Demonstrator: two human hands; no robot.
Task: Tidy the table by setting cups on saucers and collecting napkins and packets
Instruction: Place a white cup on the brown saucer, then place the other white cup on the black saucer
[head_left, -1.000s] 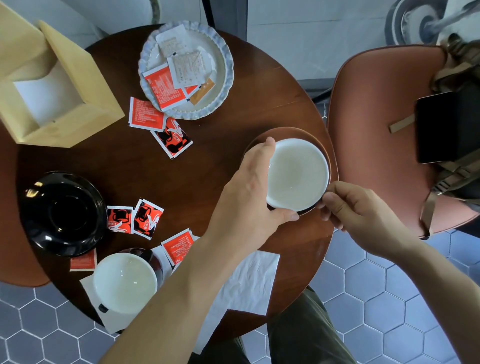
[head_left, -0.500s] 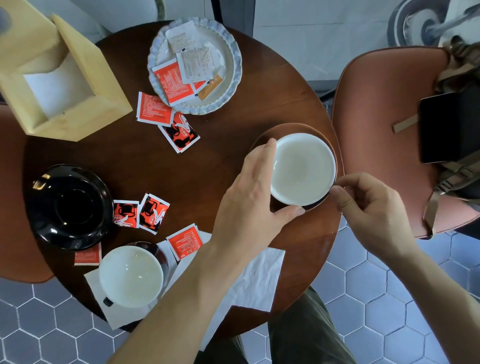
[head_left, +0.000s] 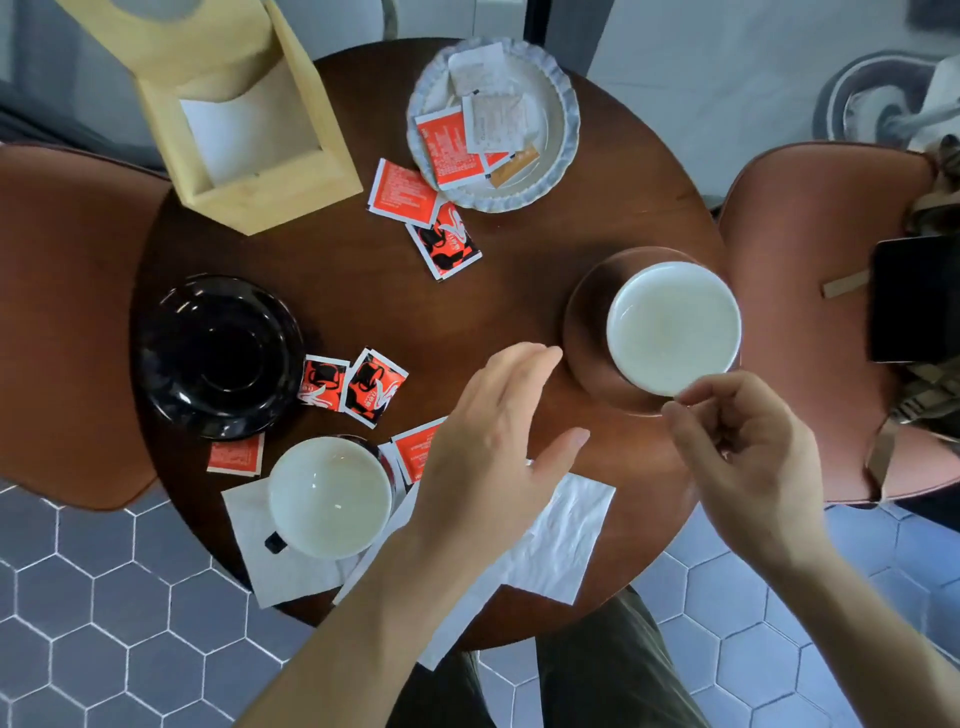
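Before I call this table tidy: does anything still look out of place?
Yes. The second cup sits on a napkin instead of the empty black saucer, and red packets lie loose on the table, outside the plate.

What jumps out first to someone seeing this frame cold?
Two hands over a round wooden table: the left hand hovers open mid-table, and the right hand, fingers curled, sits at the near rim of a white cup on a brown saucer at right. Red packets lie scattered, and a second cup sits on a napkin beside an empty black saucer.
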